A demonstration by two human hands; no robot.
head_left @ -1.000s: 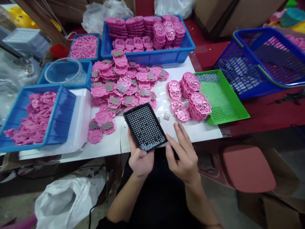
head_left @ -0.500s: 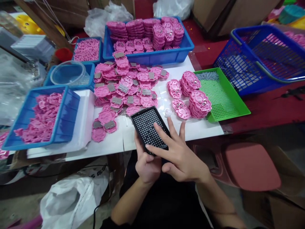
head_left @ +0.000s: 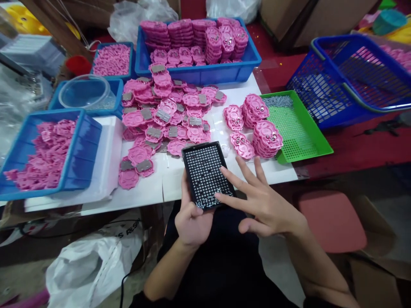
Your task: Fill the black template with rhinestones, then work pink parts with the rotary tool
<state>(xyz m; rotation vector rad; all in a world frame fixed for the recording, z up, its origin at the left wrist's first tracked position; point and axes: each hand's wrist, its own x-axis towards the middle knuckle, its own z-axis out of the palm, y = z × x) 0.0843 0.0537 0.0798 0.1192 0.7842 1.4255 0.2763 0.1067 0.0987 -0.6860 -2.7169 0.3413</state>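
Note:
My left hand (head_left: pixel 193 222) grips a small black tray (head_left: pixel 189 171) from below and the side, thumb over its near edge. Rows of small shiny metal pieces, which look like screws (head_left: pixel 207 167), fill the tray's grid, with a loose heap along the near end. Over the tray's right side, my right hand (head_left: pixel 265 205) is spread, fingertips at or just above the pieces. Behind the tray lie many pink plastic parts (head_left: pixel 163 111) with grey metal plates. To the right stand stacks of pink parts (head_left: pixel 267 139) with shiny metal contacts.
A blue bin (head_left: pixel 199 77) of stacked pink parts stands at the back. On the left is a blue bin (head_left: pixel 90 141) of small pink pieces. A green perforated tray (head_left: pixel 316 141) and a blue basket (head_left: pixel 327 64) are at right, above a reddish stool (head_left: pixel 332 222).
The black tray has turned more upright in view, showing the loose heap at its near end. My right hand has shifted right, still spread. My left hand keeps its hold.

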